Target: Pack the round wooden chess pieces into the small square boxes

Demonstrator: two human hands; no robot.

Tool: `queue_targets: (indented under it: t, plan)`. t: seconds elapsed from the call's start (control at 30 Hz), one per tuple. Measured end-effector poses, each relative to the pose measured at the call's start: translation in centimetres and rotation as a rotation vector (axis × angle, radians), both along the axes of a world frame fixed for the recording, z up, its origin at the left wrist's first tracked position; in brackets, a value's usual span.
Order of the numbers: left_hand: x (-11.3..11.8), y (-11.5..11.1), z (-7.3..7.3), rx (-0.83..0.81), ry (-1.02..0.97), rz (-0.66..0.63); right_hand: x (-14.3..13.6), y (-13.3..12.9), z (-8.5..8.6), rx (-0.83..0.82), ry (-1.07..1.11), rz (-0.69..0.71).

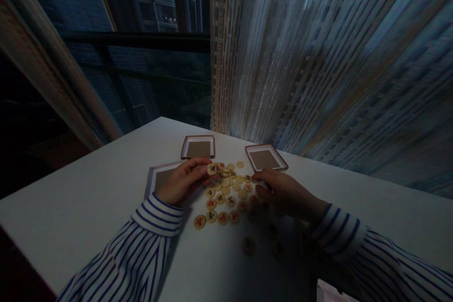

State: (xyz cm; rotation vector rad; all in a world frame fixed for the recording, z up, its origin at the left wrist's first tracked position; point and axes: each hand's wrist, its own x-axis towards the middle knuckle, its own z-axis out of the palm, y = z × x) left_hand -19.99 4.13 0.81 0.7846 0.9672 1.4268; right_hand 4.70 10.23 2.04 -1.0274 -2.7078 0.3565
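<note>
My left hand (pixel 184 180) pinches a xiangqi piece (pixel 212 169) between thumb and fingers, its dark character turned towards me. Many more round pale wooden pieces lie loosely spread and partly overlapping below and to the right of it. Some show red characters, such as a red-marked piece (pixel 222 218); others are dark-marked or show a plain face. My right hand (pixel 283 192) reaches in from the right, thumb and forefinger apart. Its forefinger tip is at the edge of a dark-marked piece (pixel 247 178). Shadow hides several pieces under and below this hand.
The pieces lie on a white table (pixel 106 184). Behind them stand two shallow square trays, a left tray (pixel 181 148) and a right tray (pixel 285 168). A larger flat tray or lid (pixel 150 180) is partly behind my left hand. A striped curtain (pixel 283 80) hangs beyond the table.
</note>
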Motion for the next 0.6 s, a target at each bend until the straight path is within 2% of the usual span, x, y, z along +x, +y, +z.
queue_targets:
  t: [0.4,0.6]
  plan:
    - [0.1,-0.3,-0.2,0.099,0.004,-0.077,-0.1,-0.4,0.9,0.023,-0.012,-0.031]
    - [0.4,-1.2,0.4,0.118,-0.016,-0.082,0.1,-0.5,1.1,0.072,0.041,0.004]
